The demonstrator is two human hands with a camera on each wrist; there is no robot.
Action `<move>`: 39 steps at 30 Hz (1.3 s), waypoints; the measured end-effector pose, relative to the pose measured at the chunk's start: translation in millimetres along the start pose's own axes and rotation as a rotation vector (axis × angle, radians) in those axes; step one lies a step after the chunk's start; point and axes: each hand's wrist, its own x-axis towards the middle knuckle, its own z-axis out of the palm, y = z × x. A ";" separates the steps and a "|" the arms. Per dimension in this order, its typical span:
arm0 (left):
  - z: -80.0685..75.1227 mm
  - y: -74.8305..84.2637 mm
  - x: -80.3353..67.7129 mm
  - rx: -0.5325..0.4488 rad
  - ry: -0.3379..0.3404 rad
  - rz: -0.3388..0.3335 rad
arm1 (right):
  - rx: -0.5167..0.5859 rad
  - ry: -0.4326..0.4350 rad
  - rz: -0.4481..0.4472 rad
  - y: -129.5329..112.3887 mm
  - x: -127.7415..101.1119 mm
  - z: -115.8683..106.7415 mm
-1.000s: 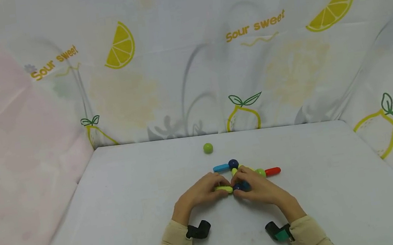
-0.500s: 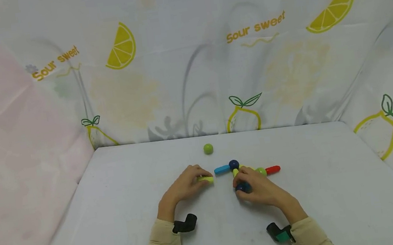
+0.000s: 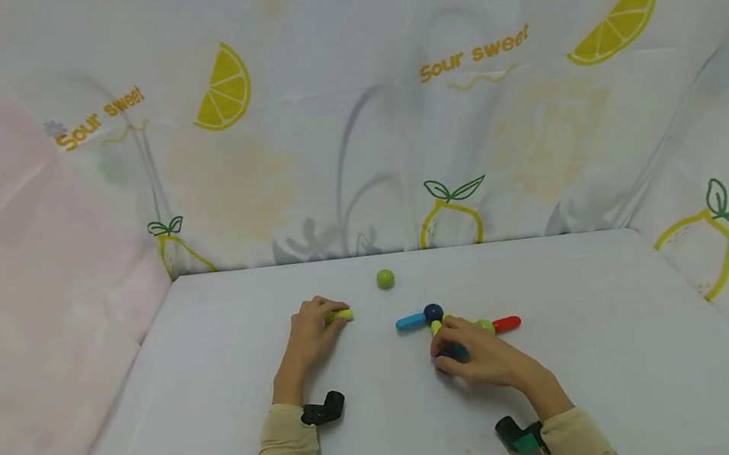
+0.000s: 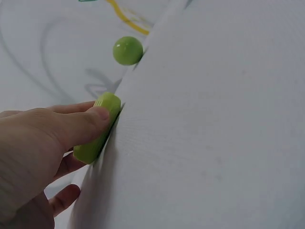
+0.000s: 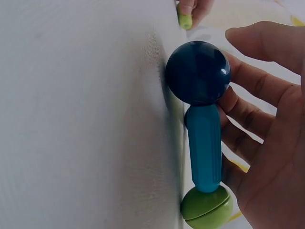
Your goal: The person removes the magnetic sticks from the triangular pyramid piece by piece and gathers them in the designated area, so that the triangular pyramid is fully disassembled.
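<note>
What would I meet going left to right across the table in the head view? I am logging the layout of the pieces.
Left hand → yellow-green stick → green ball → light blue stick → dark blue ball → red stick.

Glossy plastic dark blue ball, matt cloth-covered table

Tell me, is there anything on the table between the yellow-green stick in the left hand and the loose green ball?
Nothing visible. The left hand grips the stick, and only bare table lies between it and the ball.
</note>
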 end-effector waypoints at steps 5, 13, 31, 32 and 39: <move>-0.7 0.4 1.3 -0.005 -0.016 -0.001 | 0.015 0.022 0.022 0.2 2.5 -1.3; 7.2 26.7 4.5 -0.022 0.020 0.116 | 0.019 0.234 0.084 2.4 20.8 2.5; 52.8 81.2 -0.1 -0.078 -0.238 0.212 | -0.112 0.243 0.310 5.6 31.0 10.4; 53.0 81.0 -0.2 -0.082 -0.236 0.219 | -0.111 0.243 0.310 5.3 30.8 10.5; 48.9 78.9 1.1 -0.098 -0.236 0.300 | -0.122 0.269 0.307 5.4 31.1 10.4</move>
